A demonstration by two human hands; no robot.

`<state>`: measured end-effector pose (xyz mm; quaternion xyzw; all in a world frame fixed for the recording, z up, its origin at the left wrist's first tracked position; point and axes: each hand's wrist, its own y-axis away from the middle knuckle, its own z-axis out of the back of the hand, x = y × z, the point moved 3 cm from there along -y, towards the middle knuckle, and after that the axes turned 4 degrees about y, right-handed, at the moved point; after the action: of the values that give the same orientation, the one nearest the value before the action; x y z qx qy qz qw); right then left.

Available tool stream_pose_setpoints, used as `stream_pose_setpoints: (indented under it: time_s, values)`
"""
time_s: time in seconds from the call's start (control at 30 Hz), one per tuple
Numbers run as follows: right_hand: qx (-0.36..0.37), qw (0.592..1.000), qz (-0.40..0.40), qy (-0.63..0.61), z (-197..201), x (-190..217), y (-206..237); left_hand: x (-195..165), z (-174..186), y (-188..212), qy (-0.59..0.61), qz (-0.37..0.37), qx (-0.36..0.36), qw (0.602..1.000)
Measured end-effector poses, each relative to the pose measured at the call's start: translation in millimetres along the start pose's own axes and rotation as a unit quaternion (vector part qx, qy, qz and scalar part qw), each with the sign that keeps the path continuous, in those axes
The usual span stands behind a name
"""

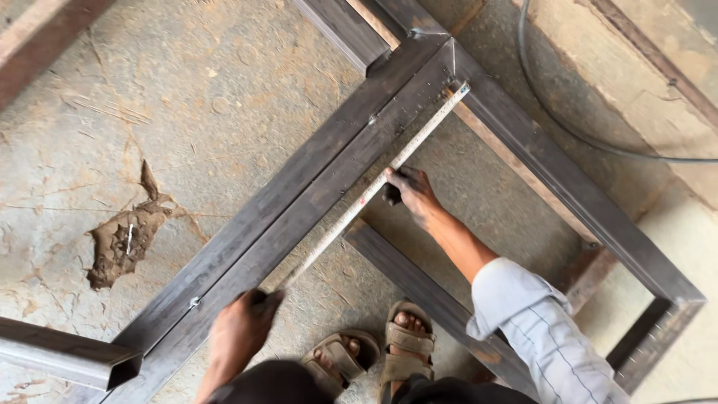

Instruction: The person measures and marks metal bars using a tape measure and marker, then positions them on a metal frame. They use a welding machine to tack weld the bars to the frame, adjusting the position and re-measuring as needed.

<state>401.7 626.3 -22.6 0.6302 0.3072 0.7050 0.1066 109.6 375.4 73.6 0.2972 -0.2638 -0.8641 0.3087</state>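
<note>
A white measuring tape lies stretched along a dark steel tube of a welded rectangular frame, its hooked end at the frame's inner corner. My left hand grips the tape's lower end, where the case is hidden under my fingers. My right hand, in a light striped sleeve, presses on the tape about midway and seems to pinch a small dark object I cannot identify. Both my sandalled feet stand inside the frame.
The frame's far side tube runs to a corner at the lower right. A loose open-ended steel tube lies at the bottom left. A black cable curves over the concrete floor at the top right. A broken patch marks the floor.
</note>
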Motion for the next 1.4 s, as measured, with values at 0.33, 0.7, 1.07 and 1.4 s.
stream_pose_setpoints:
  time_s: [0.33,0.7,1.07,1.4]
  values:
    - [0.023,0.999,-0.014,-0.032,-21.1,-9.6,-23.3,45.4,-10.0,6.0,-0.038,0.036,-0.074,0.996]
    - [0.018,0.999,-0.014,-0.032,-25.7,-3.4,-24.5,47.5,-12.8,-9.3,-0.063,0.042,-0.065,0.995]
    - [-0.014,0.999,0.042,-0.031,-7.6,-20.2,-20.7,52.9,-5.4,-24.1,-0.035,-0.116,-0.177,0.977]
    - [0.011,0.977,0.209,0.032,-30.9,-33.7,32.5,33.3,-4.2,-21.1,0.009,-0.141,-0.214,0.967]
